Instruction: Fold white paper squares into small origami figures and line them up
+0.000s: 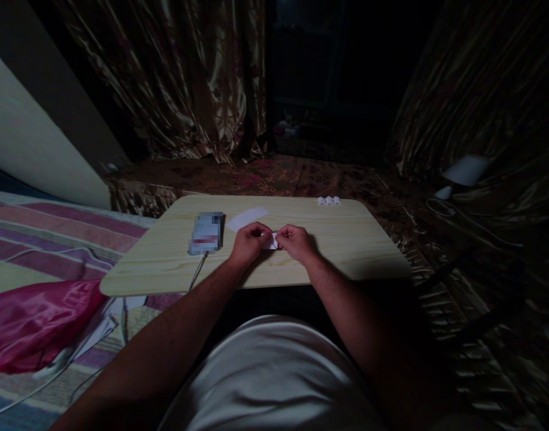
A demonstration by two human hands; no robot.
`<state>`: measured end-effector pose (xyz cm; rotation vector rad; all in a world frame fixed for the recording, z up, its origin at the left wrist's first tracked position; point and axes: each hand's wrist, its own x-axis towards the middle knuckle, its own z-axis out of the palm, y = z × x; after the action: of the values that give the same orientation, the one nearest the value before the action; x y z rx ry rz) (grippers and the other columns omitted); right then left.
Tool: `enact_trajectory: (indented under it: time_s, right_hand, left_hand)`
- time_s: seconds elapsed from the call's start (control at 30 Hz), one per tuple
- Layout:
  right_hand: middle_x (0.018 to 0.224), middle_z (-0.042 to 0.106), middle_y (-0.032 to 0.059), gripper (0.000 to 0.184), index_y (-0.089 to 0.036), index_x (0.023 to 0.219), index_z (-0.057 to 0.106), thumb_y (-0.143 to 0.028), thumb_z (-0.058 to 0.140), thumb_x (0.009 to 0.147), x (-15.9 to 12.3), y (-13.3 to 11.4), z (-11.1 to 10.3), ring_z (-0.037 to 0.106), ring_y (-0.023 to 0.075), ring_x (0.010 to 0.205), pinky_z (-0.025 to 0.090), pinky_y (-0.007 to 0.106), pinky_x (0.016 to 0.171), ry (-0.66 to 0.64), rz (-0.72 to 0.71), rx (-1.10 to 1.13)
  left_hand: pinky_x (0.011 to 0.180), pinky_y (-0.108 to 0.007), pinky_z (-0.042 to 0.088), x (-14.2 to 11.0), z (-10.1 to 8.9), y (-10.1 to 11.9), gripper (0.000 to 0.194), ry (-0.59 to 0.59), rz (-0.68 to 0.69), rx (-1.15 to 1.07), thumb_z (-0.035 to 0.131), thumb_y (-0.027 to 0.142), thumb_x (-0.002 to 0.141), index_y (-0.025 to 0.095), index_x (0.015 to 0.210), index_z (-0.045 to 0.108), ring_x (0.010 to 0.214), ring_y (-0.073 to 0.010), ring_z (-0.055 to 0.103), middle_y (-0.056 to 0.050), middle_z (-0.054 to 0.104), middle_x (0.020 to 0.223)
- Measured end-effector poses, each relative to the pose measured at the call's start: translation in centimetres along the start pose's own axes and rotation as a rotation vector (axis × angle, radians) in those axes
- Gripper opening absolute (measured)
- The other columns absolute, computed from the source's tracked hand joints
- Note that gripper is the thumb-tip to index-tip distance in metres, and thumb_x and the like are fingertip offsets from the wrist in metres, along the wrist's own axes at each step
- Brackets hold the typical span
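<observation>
A small folded piece of white paper [269, 242] is pinched between both hands, just above the wooden table [341, 257]. My left hand [251, 242] is closed on its left side, and my right hand [296, 242] grips its right side with thumb and fingertips. The fingers cover much of the paper, so its full shape is hidden. Behind my left hand lies a flat white paper strip [247, 218]. Several small folded white paper pieces [328, 201] sit in a row at the far right edge of the table.
Left on the table lies a blurred-out phone-like device [206, 232] with a cable [197, 272] running off the near edge. A pink bag [41, 323] rests on the striped bed [135, 224]. On the floor to the right stands a white lamp [465, 172].
</observation>
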<state>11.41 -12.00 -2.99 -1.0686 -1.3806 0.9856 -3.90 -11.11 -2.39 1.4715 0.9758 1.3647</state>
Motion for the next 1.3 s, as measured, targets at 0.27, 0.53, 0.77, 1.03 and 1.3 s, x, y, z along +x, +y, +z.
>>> enact_trajectory:
  time_s: [0.27,0.53,0.77,1.03,1.3]
  right_hand:
    - [0.054,0.057,-0.0035,0.007,-0.016,0.068,0.059,-0.022,0.059,0.064,0.0,0.0,0.0,0.051,0.0086,0.049,0.04,0.02,0.048,0.001,-0.011,-0.01]
    - [0.055,0.058,-0.003,0.009,-0.016,0.069,0.06,-0.024,0.06,0.066,-0.3,-0.9,-0.1,0.052,0.0084,0.049,0.041,0.02,0.049,-0.006,0.027,-0.024]
    - [0.054,0.058,-0.0026,0.009,-0.017,0.068,0.059,-0.025,0.059,0.067,-0.1,-0.6,-0.1,0.052,0.0094,0.049,0.04,0.02,0.048,0.011,0.012,-0.035]
    - [0.054,0.056,-0.0038,0.008,-0.017,0.066,0.058,-0.025,0.057,0.067,-0.1,-0.3,-0.1,0.051,0.0089,0.05,0.04,0.02,0.05,0.021,-0.007,-0.073]
    - [0.056,0.055,-0.0046,0.01,-0.019,0.068,0.057,-0.029,0.057,0.069,0.1,0.1,0.0,0.05,0.009,0.052,0.039,0.02,0.051,0.026,-0.033,-0.089]
  left_hand:
    - [0.055,-0.024,0.042,0.0,0.2,0.1,0.016,0.027,-0.019,-0.033,0.072,0.023,0.062,0.014,0.074,0.066,0.056,-0.0115,0.054,-0.002,0.064,0.067]
    - [0.055,-0.024,0.043,-0.1,0.2,0.2,0.016,0.013,-0.004,-0.011,0.071,0.023,0.062,0.014,0.074,0.066,0.057,-0.0123,0.056,-0.002,0.064,0.067]
    - [0.057,-0.026,0.045,-0.1,0.2,-0.1,0.016,-0.026,0.029,0.008,0.07,0.025,0.065,0.014,0.075,0.065,0.059,-0.0136,0.058,-0.003,0.065,0.069]
    - [0.056,-0.025,0.044,-0.3,0.4,0.1,0.019,-0.036,0.015,0.001,0.07,0.023,0.063,0.014,0.079,0.065,0.058,-0.0131,0.057,-0.002,0.063,0.069]
    - [0.056,-0.025,0.043,-0.5,0.7,1.0,0.025,-0.018,0.008,0.008,0.069,0.018,0.058,0.016,0.082,0.064,0.058,-0.0122,0.055,0.0,0.062,0.071]
